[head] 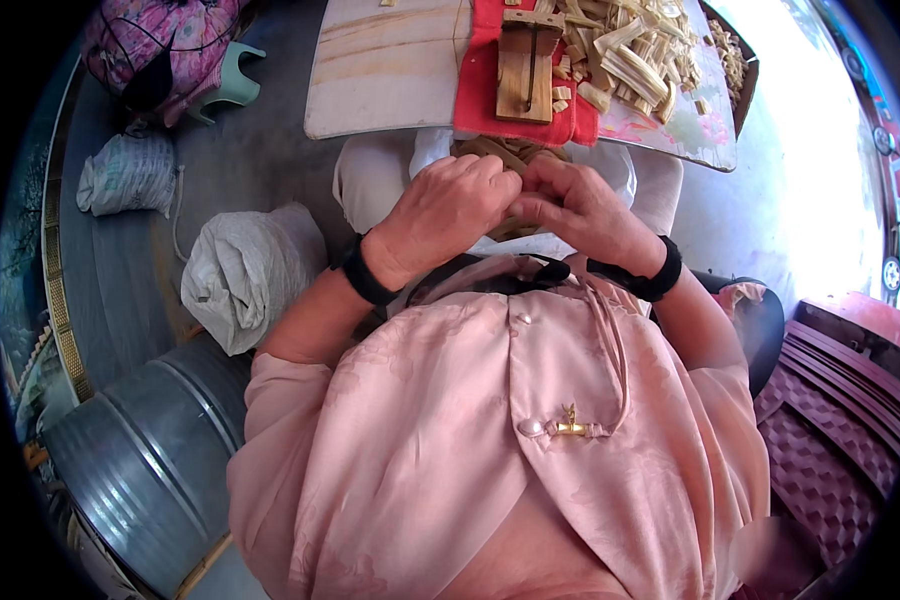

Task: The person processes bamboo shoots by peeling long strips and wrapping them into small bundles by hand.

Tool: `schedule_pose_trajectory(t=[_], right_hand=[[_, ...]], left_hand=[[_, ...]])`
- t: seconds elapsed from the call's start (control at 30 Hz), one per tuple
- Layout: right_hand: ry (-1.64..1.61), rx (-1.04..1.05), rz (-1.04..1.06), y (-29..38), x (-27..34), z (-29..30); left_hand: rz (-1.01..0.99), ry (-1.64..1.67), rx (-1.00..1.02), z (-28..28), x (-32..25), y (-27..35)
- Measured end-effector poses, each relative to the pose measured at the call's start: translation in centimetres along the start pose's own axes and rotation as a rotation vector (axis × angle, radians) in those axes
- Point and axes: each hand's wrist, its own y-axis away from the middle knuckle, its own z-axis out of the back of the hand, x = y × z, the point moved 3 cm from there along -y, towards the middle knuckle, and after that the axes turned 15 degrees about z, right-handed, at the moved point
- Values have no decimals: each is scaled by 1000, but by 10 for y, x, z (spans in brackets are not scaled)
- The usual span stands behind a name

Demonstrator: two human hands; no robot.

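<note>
My left hand (459,196) and my right hand (586,204) meet above my lap, fingers curled and fingertips close together. Whatever may be pinched between them is hidden. Beneath them, brown strips (506,150) lie in a white plastic bag (621,169) between my knees. Just beyond my hands, a wooden block tool (511,86) with a dark metal bar along it rests on a red cloth (474,105). To its right is a heap of pale yellow, fibrous dried pieces (641,64), with a few short cut bits beside the tool.
The tabletop (390,82) ends just past my knees. A box of small pieces (736,71) stands at its right. On my left are a white woven sack (247,270), a metal drum (157,450), another sack (131,172) and a green stool (232,79). Dark red panelled furniture (825,442) is on my right.
</note>
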Motion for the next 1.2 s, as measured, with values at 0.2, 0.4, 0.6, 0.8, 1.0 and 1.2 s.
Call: schedule_pose_trajectory(t=[0.2, 0.4, 0.6, 0.8, 1.0, 1.2], right_hand=[[63, 47, 110, 3, 28, -1], [87, -189, 125, -11, 21, 5], [30, -449, 71, -21, -17, 46], [90, -502, 62, -33, -38, 58], [133, -541, 139, -47, -40, 68], [396, -499, 88, -55, -56, 68]], left_hand=[[-243, -237, -158, 16, 29, -5], [-98, -27, -286, -2, 56, -25], [405, 937, 85, -22, 43, -48], [425, 667, -99, -22, 52, -64], [436, 691, -175, -28, 65, -79], [559, 479, -136, -37, 74, -89]])
